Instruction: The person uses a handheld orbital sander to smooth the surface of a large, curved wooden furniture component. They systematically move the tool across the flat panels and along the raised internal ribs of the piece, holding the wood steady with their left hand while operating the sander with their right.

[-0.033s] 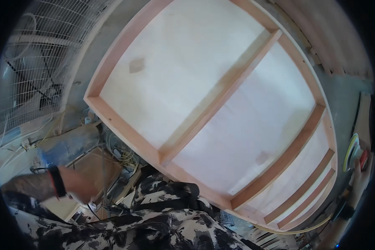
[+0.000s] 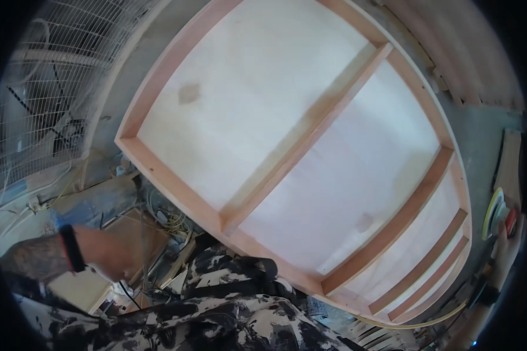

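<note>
My left hand (image 2: 105,253) is at the lower left, a black band round its wrist. Its fingers are smeared and partly hidden, so their grip cannot be made out. A thin black cord (image 2: 129,293) hangs just below its fingertips. At the right rim, my right hand (image 2: 501,248) is closed round a power sander (image 2: 511,223) with a red part. The sander's round, yellow-edged pad (image 2: 493,213) faces the large wooden panel (image 2: 263,88) and is apart from it. Raised reddish-brown edging and crosspieces divide this pale, curved panel.
A white wire grille (image 2: 58,76) stands at the upper left. Tangled cables (image 2: 173,221) and a brown board (image 2: 123,231) lie by my left hand. Pinkish boards (image 2: 451,47) are at the upper right. My patterned clothing (image 2: 228,316) fills the lower edge.
My left hand has shifted slightly left. The panel and surroundings sit a little further left in the picture. The sander stays in my right hand.
</note>
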